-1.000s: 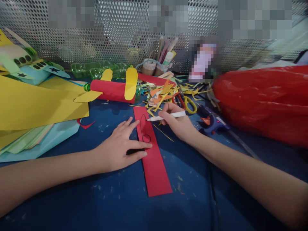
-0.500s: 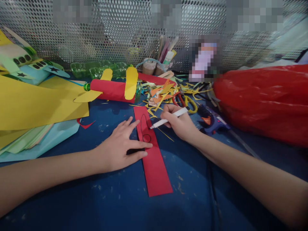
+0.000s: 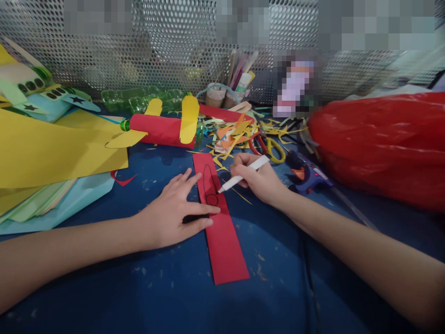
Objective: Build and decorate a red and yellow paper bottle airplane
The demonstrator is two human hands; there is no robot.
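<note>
A long red paper strip (image 3: 227, 250) lies on the blue tabletop. Black outlines are drawn on its far half: a narrow rounded loop with a small circle at its lower end. My left hand (image 3: 174, 208) rests with fingers spread, several fingertips pressing on the strip. A white marker (image 3: 245, 174) is pinched in my right hand (image 3: 260, 178), its tip on the strip's right side close to the circle. Beyond the strip lies a plane-like model (image 3: 162, 130), a green bottle wrapped in red paper with yellow paper pieces attached.
Paper scraps (image 3: 231, 132) and scissors (image 3: 274, 149) lie behind my right hand. To the right are a blue glue gun (image 3: 309, 174) and a big red plastic bag (image 3: 382, 144). Yellow sheets (image 3: 62, 153) fill the left. Green bottles (image 3: 142, 98) stand before the perforated metal screen (image 3: 167, 41).
The marker tip has moved slightly down along the right side of the loop, toward the circle, lengthening the black line. My left hand stays in place on the strip.
</note>
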